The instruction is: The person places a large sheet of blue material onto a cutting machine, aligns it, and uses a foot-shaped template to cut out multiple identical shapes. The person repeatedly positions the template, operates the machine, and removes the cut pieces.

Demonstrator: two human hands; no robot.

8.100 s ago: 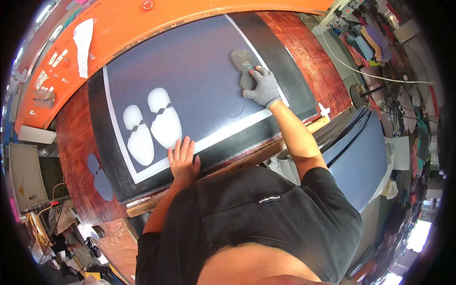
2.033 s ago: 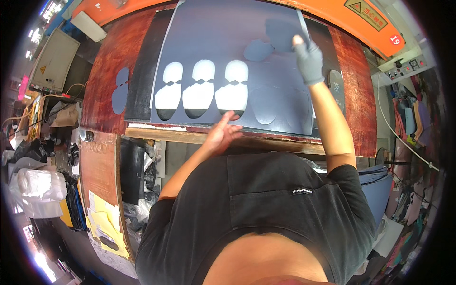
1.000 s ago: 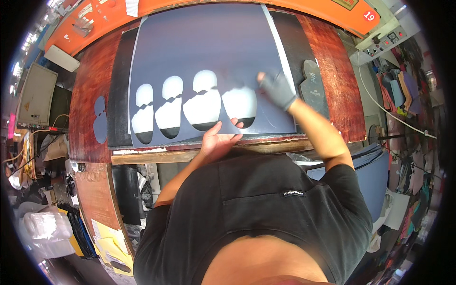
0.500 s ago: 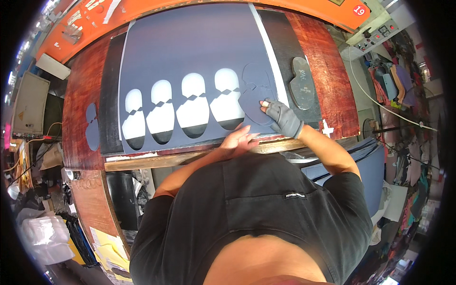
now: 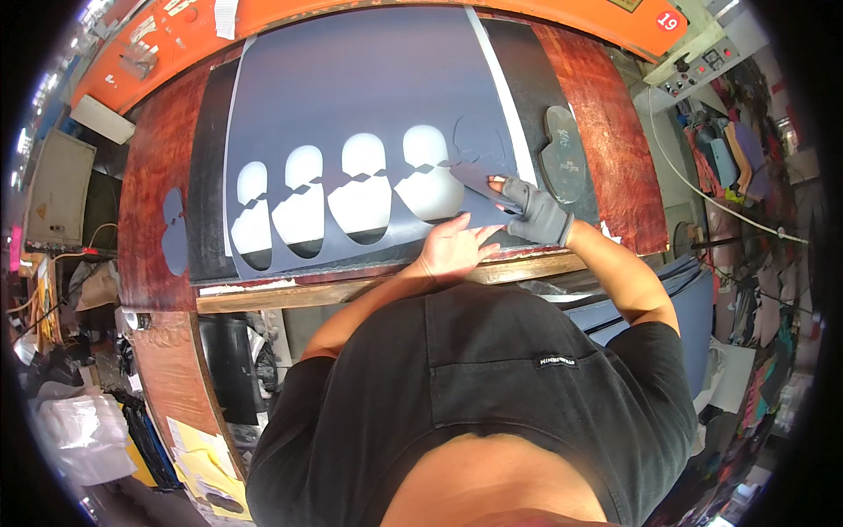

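Observation:
A dark blue-grey sheet [image 5: 369,79] lies on the press table, with several insole-shaped holes along its near side showing white and black beneath. At the right end of that row, my right hand [image 5: 537,213], in a grey glove with bare fingertips, pinches a cut insole piece [image 5: 474,181] of the same sheet. This piece is tilted up out of the sheet, while the rounded outline beyond it still lies flat. My bare left hand [image 5: 457,249] rests at the sheet's near edge, just left of the right hand, palm up with fingers apart and nothing in it.
A dark insole-shaped plate [image 5: 564,154] sits on the black strip right of the sheet. Another cut piece [image 5: 175,230] lies on the red board at left. The orange machine beam [image 5: 307,10] spans the far side; a wooden edge [image 5: 351,292] borders the near side.
My right hand has drawn back slightly to the right, raising the cut insole piece that lay flat in the sheet. My left hand's fingers have spread.

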